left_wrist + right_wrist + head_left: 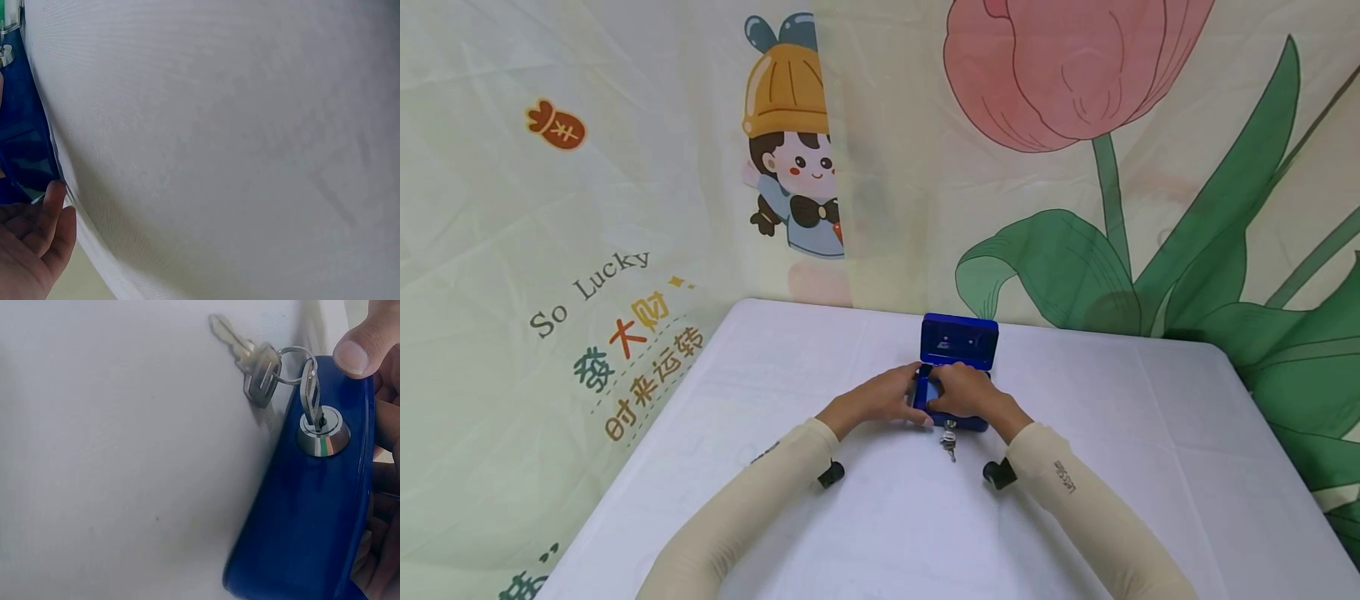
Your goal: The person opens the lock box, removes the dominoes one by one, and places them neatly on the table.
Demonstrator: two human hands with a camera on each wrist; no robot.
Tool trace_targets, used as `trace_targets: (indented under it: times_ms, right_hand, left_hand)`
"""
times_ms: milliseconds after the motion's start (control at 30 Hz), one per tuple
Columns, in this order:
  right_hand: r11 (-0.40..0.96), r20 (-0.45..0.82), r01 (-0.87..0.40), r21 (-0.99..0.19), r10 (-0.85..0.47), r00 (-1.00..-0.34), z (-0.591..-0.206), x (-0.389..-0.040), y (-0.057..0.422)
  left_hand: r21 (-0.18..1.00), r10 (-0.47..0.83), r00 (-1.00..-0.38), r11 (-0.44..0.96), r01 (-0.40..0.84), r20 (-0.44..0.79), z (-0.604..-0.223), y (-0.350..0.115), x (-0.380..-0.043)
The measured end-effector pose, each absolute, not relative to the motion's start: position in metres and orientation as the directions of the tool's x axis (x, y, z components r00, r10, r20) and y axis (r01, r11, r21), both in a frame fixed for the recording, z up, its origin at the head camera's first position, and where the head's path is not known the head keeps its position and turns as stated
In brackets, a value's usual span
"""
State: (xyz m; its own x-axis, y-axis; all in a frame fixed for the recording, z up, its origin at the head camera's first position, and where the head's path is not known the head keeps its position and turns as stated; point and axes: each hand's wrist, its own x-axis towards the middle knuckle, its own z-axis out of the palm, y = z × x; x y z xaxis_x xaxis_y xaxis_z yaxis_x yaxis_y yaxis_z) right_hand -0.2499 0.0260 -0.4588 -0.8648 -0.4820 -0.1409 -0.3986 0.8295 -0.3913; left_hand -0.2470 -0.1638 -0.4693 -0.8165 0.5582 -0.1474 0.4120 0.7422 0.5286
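Note:
A small blue metal cash box [973, 423] stands on the table with its lid [958, 340] tipped up at the back. My left hand [883, 396] holds the box's left side, the thumb at the front corner and the fingers along the side wall. Over the open box, my right hand [961, 390] reaches down inside with bent fingers; I cannot tell whether they grip anything. One key [310, 394] sits in the round silver lock [325, 434] on the front wall. From its ring hangs a second key [259, 372].
A white cloth covers the table [880, 517], and the box stands near its far edge. Behind hangs a printed curtain [895, 167] with a tulip and a cartoon figure. Small black wrist cameras [998, 475] sit under both forearms.

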Motion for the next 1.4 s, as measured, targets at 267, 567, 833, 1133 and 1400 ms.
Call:
trace_targets:
  times_ms: [267, 567, 833, 1133, 1400]
  right_hand:
    - [0.834, -0.137, -0.395, -0.386, -0.476, -0.869, -0.456, -0.249, 0.03]
    - [0.832, -0.133, -0.393, -0.391, -0.473, -0.871, -0.456, -0.251, 0.038]
    - [0.83, -0.128, -0.403, -0.385, -0.481, -0.868, -0.456, -0.25, 0.041]
    - [0.837, -0.143, -0.386, -0.388, -0.469, -0.872, -0.45, -0.247, 0.045]
    - [0.838, -0.138, -0.389, -0.383, -0.468, -0.873, -0.444, -0.245, 0.047]
  left_hand:
    - [0.528, 0.546, -0.823, 0.751, 0.398, -0.156, -0.468, -0.164, -0.246]
    - [0.534, 0.54, -0.825, 0.752, 0.386, -0.166, -0.467, -0.163, -0.245]
    - [0.532, 0.538, -0.827, 0.754, 0.385, -0.165, -0.466, -0.164, -0.244]
    - [0.541, 0.521, -0.834, 0.761, 0.358, -0.182, -0.466, -0.162, -0.243]
    - [0.538, 0.521, -0.834, 0.763, 0.358, -0.184, -0.468, -0.163, -0.244]
